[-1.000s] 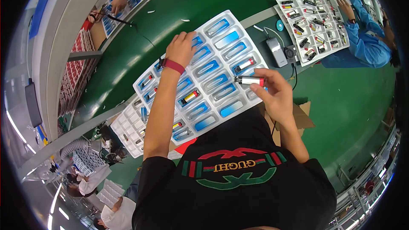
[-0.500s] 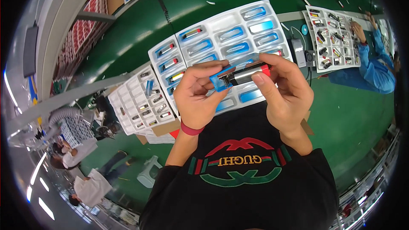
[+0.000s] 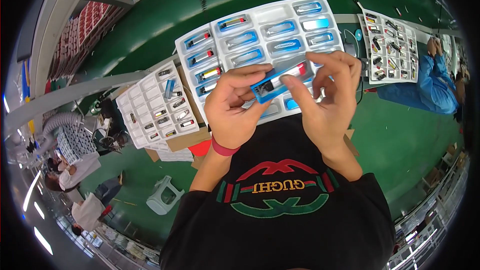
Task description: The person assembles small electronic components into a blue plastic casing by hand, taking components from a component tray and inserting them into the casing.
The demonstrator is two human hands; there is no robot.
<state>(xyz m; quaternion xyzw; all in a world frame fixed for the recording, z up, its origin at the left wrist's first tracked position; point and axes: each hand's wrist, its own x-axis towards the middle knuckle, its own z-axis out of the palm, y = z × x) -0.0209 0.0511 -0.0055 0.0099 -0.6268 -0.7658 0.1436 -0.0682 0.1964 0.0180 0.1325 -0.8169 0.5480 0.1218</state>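
Observation:
Above the tray, my left hand [image 3: 231,104] pinches the end of a blue-rimmed clear plastic case [image 3: 262,95] between thumb and fingers. In the case lies a silver cylinder, like a battery cell, with a black end and a red end [image 3: 300,69]. The thumb of my right hand [image 3: 327,101] presses on the cylinder, while the fingers curl round the case's far side, partly hidden. Below both hands is a white compartment tray [image 3: 274,16]. Many of its pockets hold blue-rimmed cases, and several at its left hold cases with cylinders in them.
A second white tray [image 3: 143,101] with loose cylinders stands at the left. Another tray [image 3: 398,73] is at the right, near a person in a blue sleeve [image 3: 434,82]. A grey stool [image 3: 165,196] stands on the green floor, and a metal rail [image 3: 107,81] crosses the left side.
The cylinder has settled lower into the case and lies in line with it. My right thumb has moved left and down along it. The whole view has shifted slightly.

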